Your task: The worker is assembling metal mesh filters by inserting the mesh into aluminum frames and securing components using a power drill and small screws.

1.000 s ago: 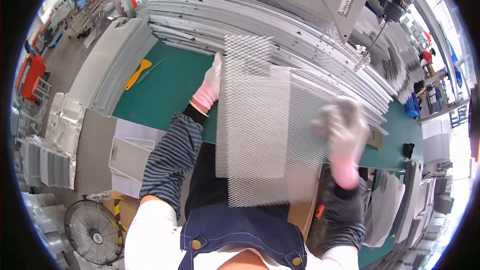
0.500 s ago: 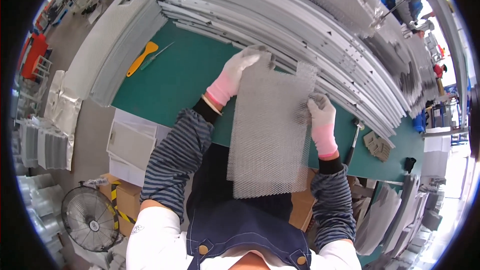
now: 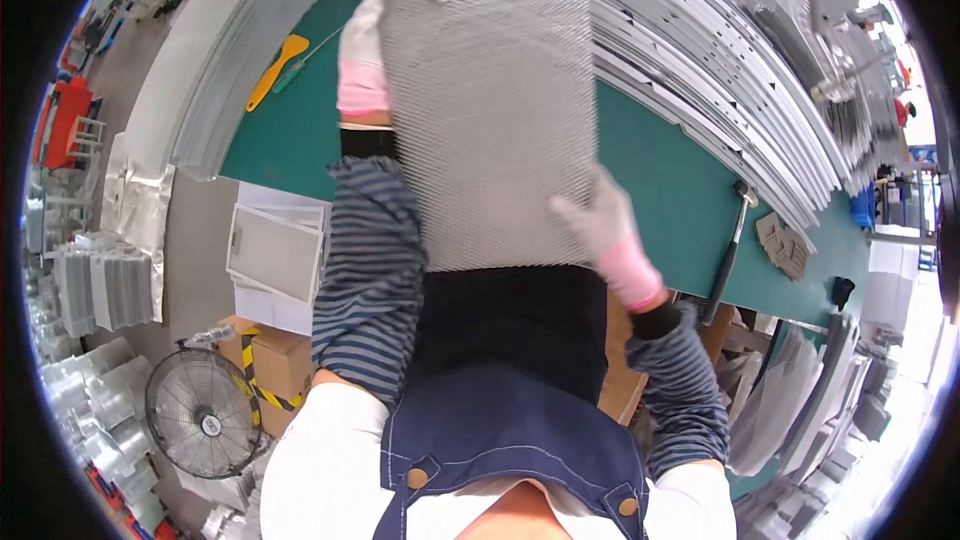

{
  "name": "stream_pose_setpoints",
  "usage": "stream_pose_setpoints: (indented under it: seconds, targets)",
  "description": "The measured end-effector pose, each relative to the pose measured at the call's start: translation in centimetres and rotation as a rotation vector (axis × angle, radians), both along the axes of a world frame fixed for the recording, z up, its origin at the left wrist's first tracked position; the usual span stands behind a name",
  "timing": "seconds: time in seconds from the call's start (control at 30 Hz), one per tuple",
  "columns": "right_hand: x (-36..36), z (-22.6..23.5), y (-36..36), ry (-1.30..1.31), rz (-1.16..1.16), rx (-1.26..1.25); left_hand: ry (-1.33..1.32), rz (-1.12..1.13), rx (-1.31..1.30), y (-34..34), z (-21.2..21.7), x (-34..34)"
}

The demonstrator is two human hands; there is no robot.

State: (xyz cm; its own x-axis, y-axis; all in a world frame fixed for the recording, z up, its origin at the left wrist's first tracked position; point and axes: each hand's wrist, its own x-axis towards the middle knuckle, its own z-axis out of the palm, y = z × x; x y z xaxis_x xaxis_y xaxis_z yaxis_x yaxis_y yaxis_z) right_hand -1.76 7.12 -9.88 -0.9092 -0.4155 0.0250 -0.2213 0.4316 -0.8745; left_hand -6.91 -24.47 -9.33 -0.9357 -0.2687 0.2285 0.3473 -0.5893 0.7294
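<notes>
A grey expanded-metal mesh sheet (image 3: 490, 130), cut out along its top edge, stands raised in front of my apron over the green table (image 3: 660, 170). My left hand (image 3: 364, 55), in a white glove with a pink cuff, grips the sheet by its upper left corner; the sheet hides part of its fingers. Low on the sheet's right edge is my right hand (image 3: 605, 235), gloved alike and slightly blurred. Its thumb and fingers are spread apart, with the thumb over the mesh face; whether it touches the sheet I cannot tell.
Long metal profiles (image 3: 690, 40) lie stacked along the table's far side. A yellow scraper (image 3: 277, 72) and a green-handled screwdriver (image 3: 290, 75) lie at left, a hammer (image 3: 731, 245) at right. Stacked panels (image 3: 215, 70) line the left; a fan (image 3: 203, 412) stands below.
The mesh sheet has moved up and left with my left hand. My right hand has slid from the sheet's upper right edge to its lower right, and its fingers have spread.
</notes>
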Motion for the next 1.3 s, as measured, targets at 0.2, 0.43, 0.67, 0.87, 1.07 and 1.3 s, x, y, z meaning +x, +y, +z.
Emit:
stream_pose_setpoints:
  seconds: [0.2,0.43,0.67,0.87,1.07,1.3]
  targets:
    - [6.2,2.6,2.0,-0.170,-0.080,-0.025,-0.131,0.059,-0.311,1.8,3.9,3.1]
    - [16.2,3.1,11.5,-0.800,-0.059,-0.377,-0.115,-0.402,-0.122,11.8,8.0,11.1]
    - [3.5,5.9,10.0,-0.383,-0.040,-0.761,0.085,-0.205,-0.695,14.6,7.7,10.8]
    - [4.0,5.9,7.9,-0.151,-0.135,-0.518,-0.106,0.161,-1.216,15.2,13.6,13.5]
    - [-1.0,7.2,15.9,0.113,-0.001,0.056,-0.314,-0.540,-1.418,19.0,10.4,6.0]
    - [-8.2,-0.8,35.2,0.668,-0.302,1.278,0.026,-0.296,-1.575,20.1,5.5,4.8]
